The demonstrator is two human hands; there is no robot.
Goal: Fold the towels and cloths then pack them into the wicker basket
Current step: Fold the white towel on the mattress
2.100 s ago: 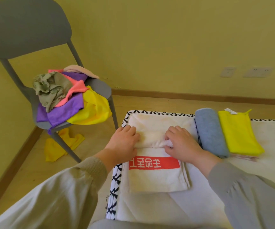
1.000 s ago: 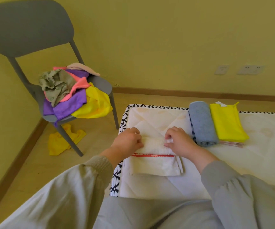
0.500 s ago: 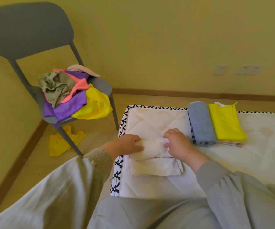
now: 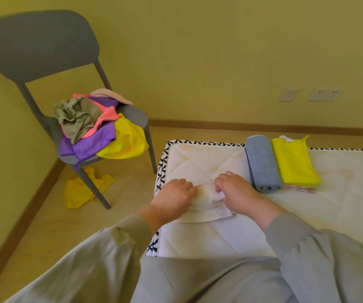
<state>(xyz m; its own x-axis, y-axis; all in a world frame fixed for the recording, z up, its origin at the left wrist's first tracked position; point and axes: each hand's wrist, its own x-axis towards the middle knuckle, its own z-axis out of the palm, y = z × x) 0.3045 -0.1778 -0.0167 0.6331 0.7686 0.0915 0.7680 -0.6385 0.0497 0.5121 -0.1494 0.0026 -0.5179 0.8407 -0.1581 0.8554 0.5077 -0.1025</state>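
Note:
A white towel (image 4: 206, 209) with a red stripe lies mostly rolled up on the white quilted mattress (image 4: 340, 204). My left hand (image 4: 174, 199) grips the roll's left end and my right hand (image 4: 234, 191) grips its right end, fingers curled over the top. A short flat tail of the towel sticks out toward me. To the right lie a rolled blue-grey towel (image 4: 261, 164) and a folded yellow cloth (image 4: 294, 162), side by side. No wicker basket is in view.
A grey chair (image 4: 36, 47) at the left carries a heap of unfolded cloths (image 4: 95, 130): olive, pink, purple, yellow. Another yellow cloth (image 4: 84, 190) lies on the wooden floor under it. The mattress edge has a black-and-white trim (image 4: 162, 171). A yellow wall stands behind.
Both hands have rolled the white towel toward me. The red stripe has been wound into the roll, and the flat part has shrunk to a short tail.

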